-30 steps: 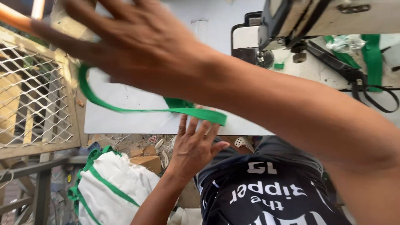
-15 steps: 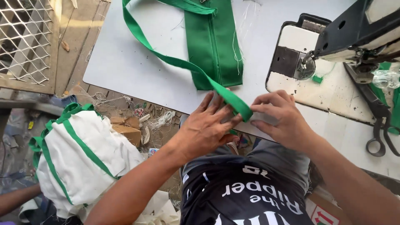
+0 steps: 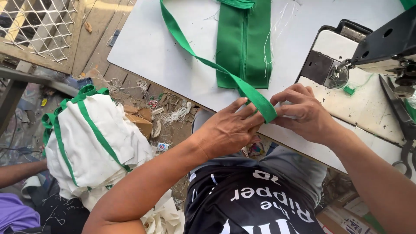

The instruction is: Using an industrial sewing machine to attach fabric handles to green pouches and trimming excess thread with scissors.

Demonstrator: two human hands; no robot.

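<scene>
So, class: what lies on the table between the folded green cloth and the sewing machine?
In the head view, only bare white table with a few loose white threads lies between the folded green cloth and the sewing machine.

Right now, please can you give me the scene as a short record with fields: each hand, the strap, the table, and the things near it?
left hand: pinches the strap end at the table edge
right hand: holds the same end from the other side
green strap: runs from the hands across the table to the top edge
white table: bears the green cloth piece
sewing machine: right of the hands
pile of white bags: on the floor, left
</scene>
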